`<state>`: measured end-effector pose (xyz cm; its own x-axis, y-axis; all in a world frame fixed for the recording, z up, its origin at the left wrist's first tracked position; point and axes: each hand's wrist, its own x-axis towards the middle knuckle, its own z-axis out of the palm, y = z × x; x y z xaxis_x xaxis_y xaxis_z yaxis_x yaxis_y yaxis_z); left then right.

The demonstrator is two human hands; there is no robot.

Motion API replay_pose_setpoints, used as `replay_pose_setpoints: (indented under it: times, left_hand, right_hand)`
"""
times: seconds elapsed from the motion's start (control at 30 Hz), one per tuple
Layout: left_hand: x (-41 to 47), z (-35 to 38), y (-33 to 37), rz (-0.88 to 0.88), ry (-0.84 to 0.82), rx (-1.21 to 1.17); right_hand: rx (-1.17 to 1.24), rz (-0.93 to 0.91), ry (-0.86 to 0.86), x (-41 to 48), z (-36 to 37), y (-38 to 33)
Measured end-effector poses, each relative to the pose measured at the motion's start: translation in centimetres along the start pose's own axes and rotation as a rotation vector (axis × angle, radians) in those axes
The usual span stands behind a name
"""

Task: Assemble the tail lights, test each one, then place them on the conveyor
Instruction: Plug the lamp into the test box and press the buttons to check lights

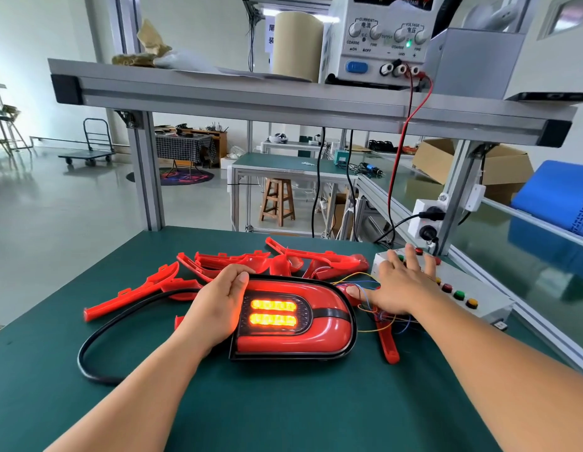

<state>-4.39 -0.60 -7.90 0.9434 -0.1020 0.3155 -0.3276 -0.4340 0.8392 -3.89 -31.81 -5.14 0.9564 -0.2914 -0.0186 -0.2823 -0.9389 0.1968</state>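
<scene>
Testing: the glossy red oval plastic tail light (293,334), 2 amber bars lit, lies flat on the green counter (283,406). The fingers of my left hand (215,308) curl round its left end. The fingers of my right hand (401,285) lie spread and straight on the grey button box (482,290). I judge the light to be rigid, not heavy and slick, so it is best lifted by its black rim.

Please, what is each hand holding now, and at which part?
The left hand holds the lit tail light by its left end, thumb on the upper edge. The right hand holds nothing; its straight fingers rest on the button box.
</scene>
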Motion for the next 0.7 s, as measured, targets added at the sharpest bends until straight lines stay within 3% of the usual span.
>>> replay_pose_setpoints:
  times: [0.7]
  left_hand:
    - [0.2, 0.2, 0.0, -0.035, 0.016, 0.009]
  right_hand:
    - [0.006, -0.027, 0.093, -0.8, 0.6, -0.8]
